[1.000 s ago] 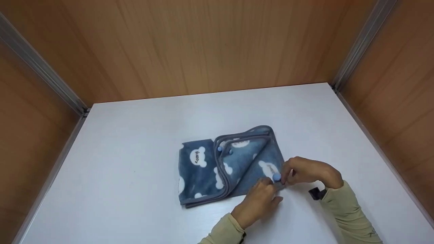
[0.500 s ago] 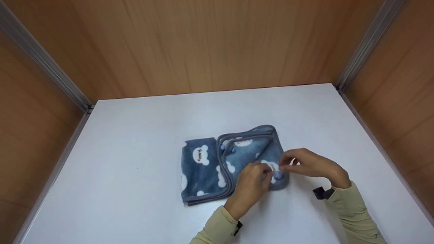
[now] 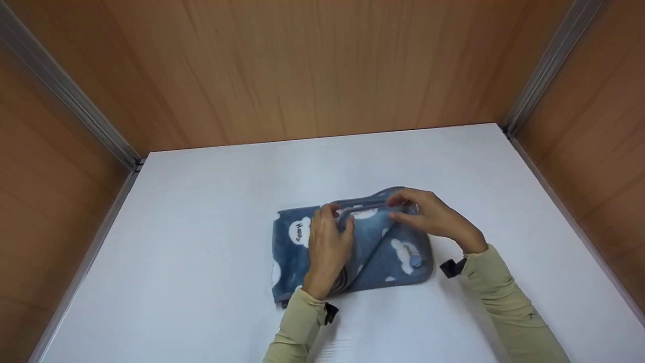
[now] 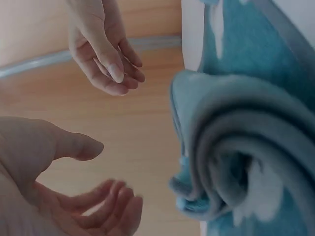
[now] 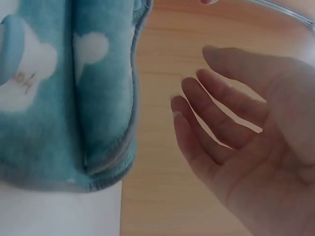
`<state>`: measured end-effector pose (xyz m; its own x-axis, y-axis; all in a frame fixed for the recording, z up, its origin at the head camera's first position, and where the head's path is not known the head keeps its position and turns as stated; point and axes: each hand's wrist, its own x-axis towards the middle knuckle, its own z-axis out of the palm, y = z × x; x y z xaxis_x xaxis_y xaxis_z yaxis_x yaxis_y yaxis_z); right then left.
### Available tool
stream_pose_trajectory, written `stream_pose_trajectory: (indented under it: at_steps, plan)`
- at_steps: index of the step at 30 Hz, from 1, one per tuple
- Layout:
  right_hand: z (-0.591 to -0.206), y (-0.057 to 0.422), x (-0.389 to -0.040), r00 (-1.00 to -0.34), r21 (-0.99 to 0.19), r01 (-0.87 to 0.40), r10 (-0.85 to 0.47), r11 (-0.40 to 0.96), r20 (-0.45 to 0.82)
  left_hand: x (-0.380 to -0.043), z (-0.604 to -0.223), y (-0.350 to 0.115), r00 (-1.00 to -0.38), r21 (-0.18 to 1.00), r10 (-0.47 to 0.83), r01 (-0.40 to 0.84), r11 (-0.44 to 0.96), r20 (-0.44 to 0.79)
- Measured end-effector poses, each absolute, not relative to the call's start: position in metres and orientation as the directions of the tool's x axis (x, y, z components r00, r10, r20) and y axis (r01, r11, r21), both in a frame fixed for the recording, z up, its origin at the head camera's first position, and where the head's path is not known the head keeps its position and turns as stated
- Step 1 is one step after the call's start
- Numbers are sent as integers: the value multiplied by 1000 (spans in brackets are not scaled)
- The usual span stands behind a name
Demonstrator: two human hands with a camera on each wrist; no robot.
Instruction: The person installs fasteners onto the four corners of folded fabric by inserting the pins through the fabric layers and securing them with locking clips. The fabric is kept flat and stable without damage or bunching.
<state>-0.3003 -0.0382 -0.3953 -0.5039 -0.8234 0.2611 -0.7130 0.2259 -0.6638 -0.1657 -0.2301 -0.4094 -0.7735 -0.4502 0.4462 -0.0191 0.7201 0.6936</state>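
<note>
A folded blue fleece blanket (image 3: 403,267) lies on the white table, with white bear-head shapes, a "Happy" print and dark piping. One flap is turned back diagonally; its layered edge (image 4: 211,113) curls up in the left wrist view. A round light-blue button (image 3: 415,260) sits near the blanket's lower right corner. My left hand (image 3: 328,247) hovers over the blanket's middle, fingers loosely bent and holding nothing. Over the upper right part, my right hand (image 3: 431,217) is also free, its fingers (image 5: 216,113) apart from the cloth. The left hand hides some of the layered edge.
The white table (image 3: 201,227) extends around the blanket. Wood-grain panels (image 3: 302,70) rise behind it and on both sides, with metal posts (image 3: 546,55) at the corners. A small black device is on each wrist.
Both hands have left the button at the lower right corner. They have moved up and left over the blanket, the left hand to its middle, the right to its upper right.
</note>
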Motion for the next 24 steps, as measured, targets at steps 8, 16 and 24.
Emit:
stream_pose_trajectory:
  at_steps: [8,16,24]
  plan:
    - [-403,-90,-309,-505,-642,-698,-854,317,128,-170,-429,-251,-849,772,-493,-182,609,189]
    - [-423,-113,-322,-489,-620,-691,-872,372,21,-172,-436,-252,-907,795,-418,-214,568,54]
    - [-433,-110,-329,-476,-612,-685,-879,396,-36,-176,-436,-246,-925,795,-375,-271,543,-60]
